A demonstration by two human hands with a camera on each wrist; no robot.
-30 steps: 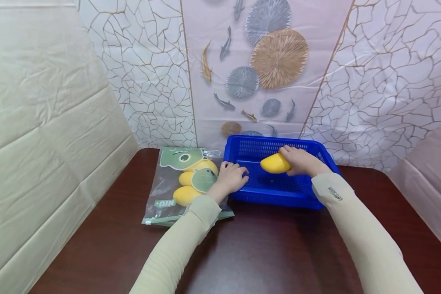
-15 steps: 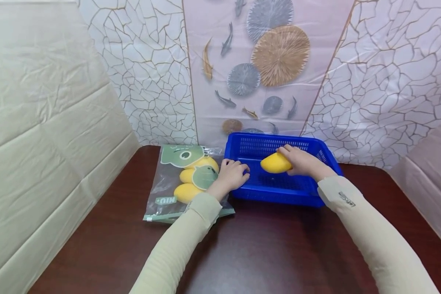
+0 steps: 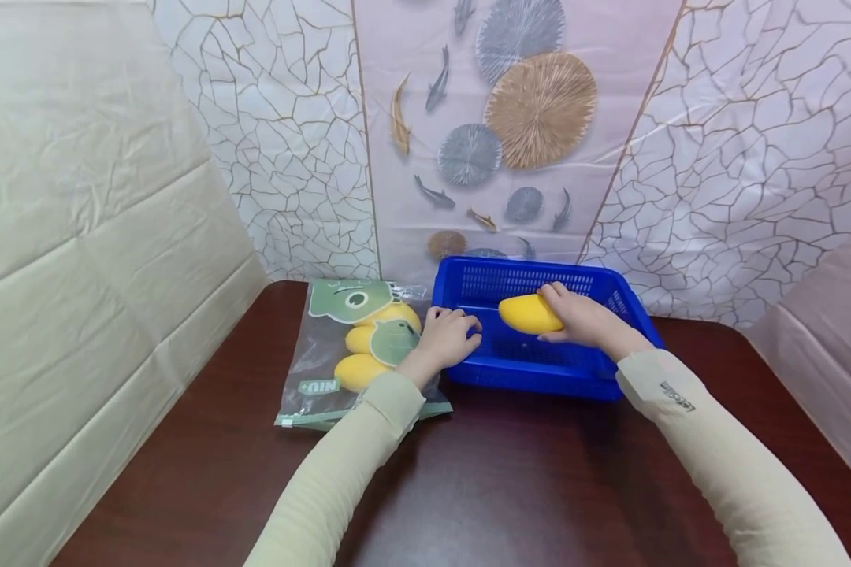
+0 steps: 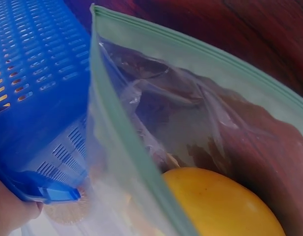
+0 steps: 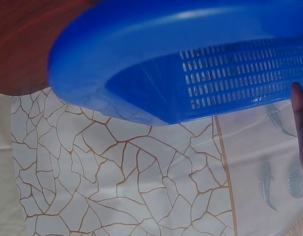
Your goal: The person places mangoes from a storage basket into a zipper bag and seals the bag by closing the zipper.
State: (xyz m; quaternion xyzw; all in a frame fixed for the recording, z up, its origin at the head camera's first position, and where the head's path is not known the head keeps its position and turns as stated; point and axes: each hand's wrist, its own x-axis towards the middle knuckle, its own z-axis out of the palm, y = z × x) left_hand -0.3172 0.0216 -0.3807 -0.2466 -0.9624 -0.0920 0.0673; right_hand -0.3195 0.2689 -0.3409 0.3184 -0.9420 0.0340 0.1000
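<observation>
My right hand (image 3: 574, 315) grips a yellow mango (image 3: 528, 314) from its right end and holds it over the blue plastic basket (image 3: 525, 380). In the right wrist view, only a finger (image 5: 301, 123) shows at the right edge, beside the basket's slotted wall. My left hand (image 3: 448, 340) curls over the basket's left rim; its thumb (image 4: 13, 204) lies against the blue rim in the left wrist view. Left of it lies a clear zip bag (image 3: 312, 346) with green cartoon prints and 3 yellow mangoes (image 3: 358, 372) inside. Its green-edged mouth gapes in the left wrist view.
A dark brown wooden table (image 3: 496, 480) carries the bag and basket. Behind them rises a patterned wall covering (image 3: 291, 157) with printed fish and discs. A pale cloth wall (image 3: 99, 276) stands at the left.
The mango in my right hand has shifted slightly left and lies a little flatter over the basket. My left hand stays at the basket rim.
</observation>
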